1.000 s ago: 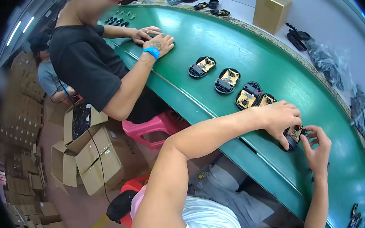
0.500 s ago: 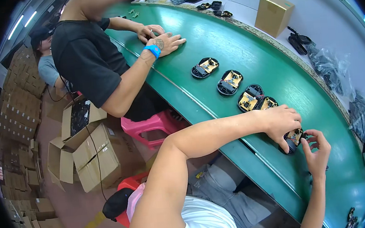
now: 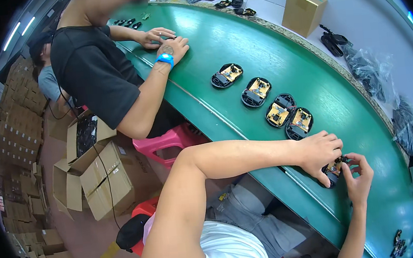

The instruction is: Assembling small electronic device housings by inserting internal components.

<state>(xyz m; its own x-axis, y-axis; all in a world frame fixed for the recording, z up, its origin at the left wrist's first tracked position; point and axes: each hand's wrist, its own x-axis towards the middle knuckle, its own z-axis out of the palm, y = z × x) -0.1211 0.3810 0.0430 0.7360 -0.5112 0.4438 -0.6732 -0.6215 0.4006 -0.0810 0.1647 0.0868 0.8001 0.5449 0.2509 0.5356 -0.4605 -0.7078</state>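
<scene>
An open computer mouse base, a black shell with a yellowish circuit board, rests on the green table between my hands. My left hand arches over it from the left, its thumb on the near side and fingers on the far side. At the right, my right hand pinches near the far end of the same base. A small black part shows by those fingertips; its exact kind is hidden. Several similar bases stretch away to the upper left, the nearest mouse base touching its neighbour.
Across the table to the left, a co-worker's hands work on a small dark thing. A cardboard box and plastic bags line the ledge behind. Small black parts lie at the lower right. Open cartons stand on the floor.
My hands and the mouse base have shifted slightly nearer, leaving the neighbouring base fully in view. The co-worker's hands have drawn back to the left. The view has tilted a little.
</scene>
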